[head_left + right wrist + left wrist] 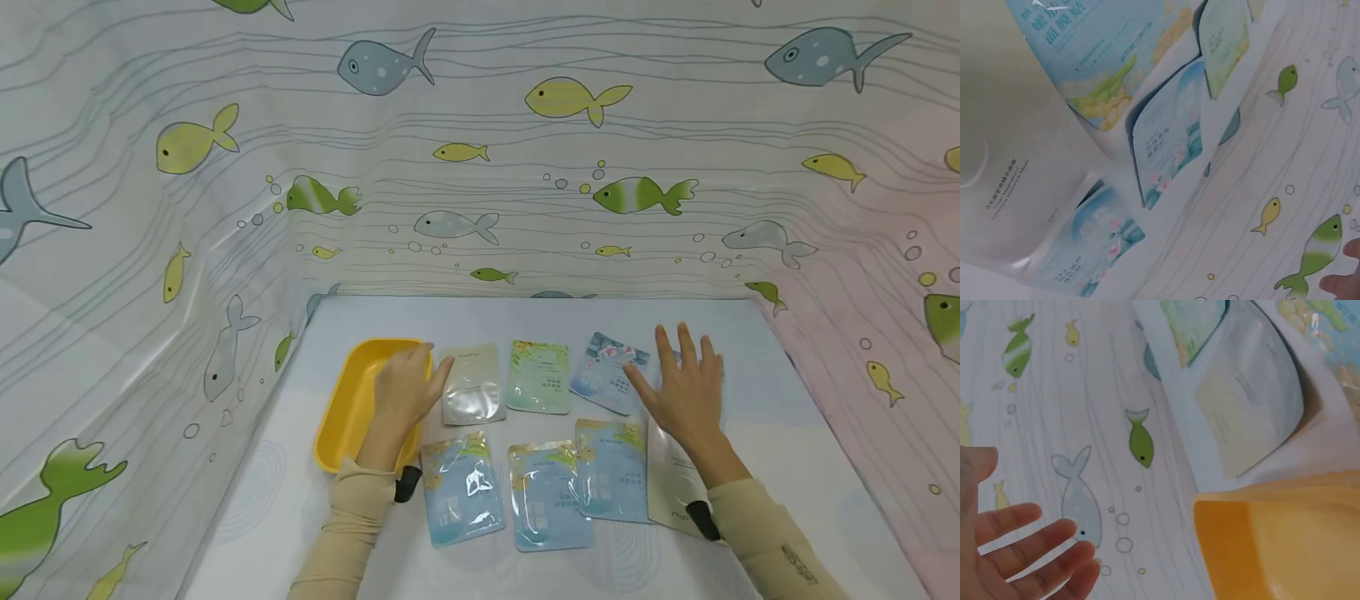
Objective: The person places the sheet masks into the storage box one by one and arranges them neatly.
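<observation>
My left hand [405, 392] is over the yellow tray [345, 400]; in the left wrist view that hand [1035, 556] has its fingers apart and holds nothing, with the tray [1297, 537] beside it. My right hand [686, 392] spreads its fingers above a silver-beige packet [670, 467] and a blue packet partly hidden beneath it. A blue floral packet [609, 372] lies just left of that hand. Further left are a green packet [538, 377] and a beige packet [473, 383]. Fingertips of my right hand [1344, 275] show at the right wrist view's edge.
In the front row lie three light-blue packets, at the left [463, 490], in the middle [550, 497] and at the right [612, 471], the last two overlapping slightly. A fish-patterned curtain [525, 167] surrounds the white table [262, 533] at the back and sides.
</observation>
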{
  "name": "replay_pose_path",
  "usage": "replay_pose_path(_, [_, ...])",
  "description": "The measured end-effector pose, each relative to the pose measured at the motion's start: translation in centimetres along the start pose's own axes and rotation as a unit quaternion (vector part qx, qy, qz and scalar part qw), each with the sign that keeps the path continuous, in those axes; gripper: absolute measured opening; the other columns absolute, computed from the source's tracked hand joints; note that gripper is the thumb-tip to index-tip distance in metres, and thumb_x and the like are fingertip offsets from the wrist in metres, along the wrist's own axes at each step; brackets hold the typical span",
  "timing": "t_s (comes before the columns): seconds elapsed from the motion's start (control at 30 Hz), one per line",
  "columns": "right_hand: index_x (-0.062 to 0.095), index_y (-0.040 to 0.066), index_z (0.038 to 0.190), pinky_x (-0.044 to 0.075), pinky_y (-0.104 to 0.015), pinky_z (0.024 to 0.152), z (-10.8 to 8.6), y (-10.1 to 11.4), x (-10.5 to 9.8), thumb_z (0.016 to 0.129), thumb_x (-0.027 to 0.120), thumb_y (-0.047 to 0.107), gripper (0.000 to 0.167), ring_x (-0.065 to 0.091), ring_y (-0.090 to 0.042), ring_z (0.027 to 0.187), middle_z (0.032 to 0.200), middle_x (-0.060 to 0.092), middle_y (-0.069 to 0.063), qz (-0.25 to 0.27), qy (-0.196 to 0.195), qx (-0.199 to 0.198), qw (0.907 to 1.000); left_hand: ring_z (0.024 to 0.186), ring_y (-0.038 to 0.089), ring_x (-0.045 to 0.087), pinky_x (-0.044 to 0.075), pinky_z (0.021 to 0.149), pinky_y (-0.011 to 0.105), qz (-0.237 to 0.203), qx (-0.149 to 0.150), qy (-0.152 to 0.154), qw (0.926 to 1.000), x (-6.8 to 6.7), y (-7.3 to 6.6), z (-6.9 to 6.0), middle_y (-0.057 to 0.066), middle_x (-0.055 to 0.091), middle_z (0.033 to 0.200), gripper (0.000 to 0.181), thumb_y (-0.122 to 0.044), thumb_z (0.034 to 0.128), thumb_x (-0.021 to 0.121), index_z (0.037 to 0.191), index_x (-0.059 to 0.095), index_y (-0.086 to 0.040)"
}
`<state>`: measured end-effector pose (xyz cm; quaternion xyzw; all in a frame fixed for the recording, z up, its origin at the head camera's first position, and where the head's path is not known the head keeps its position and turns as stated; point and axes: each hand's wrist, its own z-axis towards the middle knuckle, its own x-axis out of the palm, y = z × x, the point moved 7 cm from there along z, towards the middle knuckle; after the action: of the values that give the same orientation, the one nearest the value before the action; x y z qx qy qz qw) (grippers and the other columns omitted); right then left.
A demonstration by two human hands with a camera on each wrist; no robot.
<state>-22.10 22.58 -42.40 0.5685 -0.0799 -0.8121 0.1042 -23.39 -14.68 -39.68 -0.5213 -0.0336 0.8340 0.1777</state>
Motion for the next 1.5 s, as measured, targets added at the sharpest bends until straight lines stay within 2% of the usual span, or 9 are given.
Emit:
replay_pose_path(0.13, [0.029,0.004,0.145,0.01,-0.066,0.104,-1.0,-0.4,-0.1,0.088,0.051,0.054,0.079,0.02,-0.055,0.131,0.148,0.024,-0.028,-0.005,-0.001,0.004,1.0,0.088,0.034,0.065,0.053,0.066,0.044,-0.019,-0.025,-0.012,0.9994,0.1,1.2,-1.7,0.017,0.069,0.1,0.04,-0.035,0.0881,0.06,0.108,0.066,-0.002])
replay_pose_path(0.27, [0.033,0.002,0.142,0.014,-0.065,0.103,-2.2,-0.9,0.1,0.088,0.053,0.051,0.076,0.025,-0.055,0.128,0.145,0.028,-0.03,-0.006,-0.009,0.004,0.9999,0.097,0.037,0.062,0.051,0.075,0.049,-0.035,-0.061,-0.029,0.9971,0.1,3.0,-3.7,0.019,0.066,0.107,0.04,-0.033,0.0876,0.061,0.111,0.065,-0.001])
replay_pose_path(0.57, [0.037,0.0,0.139,0.017,-0.068,0.1,-5.0,-2.6,1.3,0.088,0.054,0.048,0.072,0.028,-0.056,0.124,0.141,0.032,-0.031,-0.008,-0.019,0.009,0.9998,0.097,0.043,0.059,0.049,0.077,0.053,-0.062,-0.119,-0.058,0.9893,-0.1,7.6,-7.4,0.027,0.063,0.106,0.039,-0.024,0.0873,0.063,0.111,0.062,0.007])
replay_pose_path(0.77, [0.038,-0.001,0.138,0.019,-0.069,0.097,-7.5,-3.1,2.1,0.089,0.054,0.047,0.071,0.031,-0.056,0.12,0.139,0.034,-0.032,0.007,-0.009,0.025,0.9996,0.099,0.046,0.052,0.044,0.082,0.055,-0.036,-0.16,-0.079,0.9833,-0.5,9.8,-9.2,0.03,0.059,0.108,0.037,-0.017,0.0852,0.064,0.112,0.059,0.008])
replay_pose_path(0.9, [0.039,-0.002,0.136,0.02,-0.07,0.094,-9.1,-3.4,3.0,0.09,0.054,0.047,0.069,0.034,-0.057,0.117,0.137,0.036,-0.033,0.018,-0.001,0.029,0.9994,0.103,0.049,0.047,0.039,0.084,0.058,-0.022,-0.19,-0.066,0.9793,-0.4,11.1,-10.2,0.033,0.055,0.113,0.042,-0.015,0.0844,0.063,0.118,0.056,0.008])
replay_pose_path(1.0, [0.041,-0.003,0.134,0.022,-0.071,0.092,-10.2,-3.7,3.6,0.089,0.054,0.047,0.069,0.036,-0.057,0.114,0.134,0.038,-0.034,0.017,0.0,0.031,0.9994,0.104,0.05,0.046,0.038,0.082,0.06,-0.013,-0.215,-0.049,0.9753,0.0,11.9,-10.9,0.033,0.054,0.114,0.045,-0.018,0.085,0.062,0.122,0.053,0.007])
replay_pose_path(1.1, [0.044,-0.005,0.132,0.025,-0.071,0.09,-11.1,-3.9,4.0,0.089,0.055,0.046,0.067,0.039,-0.057,0.112,0.131,0.041,-0.035,0.008,-0.004,0.031,0.9995,0.104,0.051,0.047,0.038,0.08,0.061,-0.005,-0.232,-0.046,0.9717,0.2,12.5,-11.7,0.034,0.054,0.114,0.047,-0.019,0.0848,0.061,0.123,0.052,0.008])
replay_pose_path(1.33, [0.052,-0.009,0.122,0.034,-0.059,0.088,-13.2,-3.9,4.2,0.086,0.062,0.039,0.061,0.046,-0.051,0.106,0.122,0.05,-0.034,0.023,-0.044,0.009,0.9987,0.099,0.054,0.052,0.041,0.078,0.061,-0.004,-0.266,-0.032,0.9635,0.4,13.8,-12.8,0.037,0.054,0.112,0.047,-0.017,0.087,0.058,0.122,0.05,0.014])
replay_pose_path(1.5, [0.052,-0.01,0.121,0.032,-0.056,0.09,-14.9,-4.0,5.3,0.086,0.064,0.036,0.059,0.044,-0.05,0.106,0.122,0.048,-0.034,0.056,-0.037,0.015,0.9976,0.093,0.056,0.054,0.044,0.074,0.062,-0.004,-0.295,-0.004,0.9555,0.4,14.7,-13.4,0.039,0.054,0.107,0.041,-0.012,0.0885,0.052,0.118,0.051,0.017])
